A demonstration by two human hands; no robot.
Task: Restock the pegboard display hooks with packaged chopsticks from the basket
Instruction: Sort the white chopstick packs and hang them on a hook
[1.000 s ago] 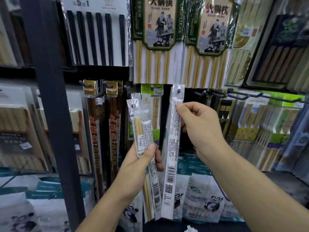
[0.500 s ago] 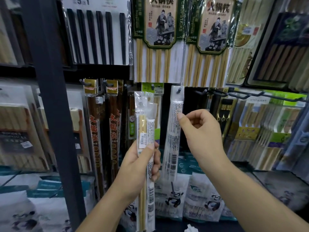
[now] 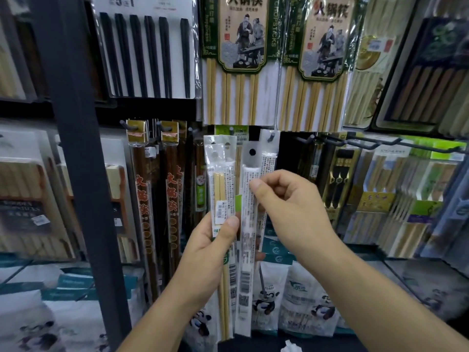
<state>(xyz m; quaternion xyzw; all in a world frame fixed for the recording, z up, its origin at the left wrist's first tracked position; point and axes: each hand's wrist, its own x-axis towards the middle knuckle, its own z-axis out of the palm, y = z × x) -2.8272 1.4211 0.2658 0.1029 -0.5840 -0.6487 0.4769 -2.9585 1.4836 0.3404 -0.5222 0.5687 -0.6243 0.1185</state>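
**Ops:** Chopstick packs [image 3: 223,189], where were they?

**Me:** I saw them fanned upright in the left hand [image 3: 210,252], with the thumb clamped over a price sticker [image 3: 220,209]. The front clear sleeve held one pair of pale sticks.

**Ops:** And the right hand [image 3: 291,212]?

**Me:** Its thumb and fingers pinched a white-backed sleeve [image 3: 247,224] near the top, touching the fan. Just behind it, a hanging sleeve [image 3: 269,158] sat on a pegboard hook [image 3: 271,137].

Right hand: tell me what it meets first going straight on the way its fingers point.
The white-backed pack: the right hand points left with its fingertip on that pack. Beyond it, probably the clear packs that the left hand grips; depth is unclear.
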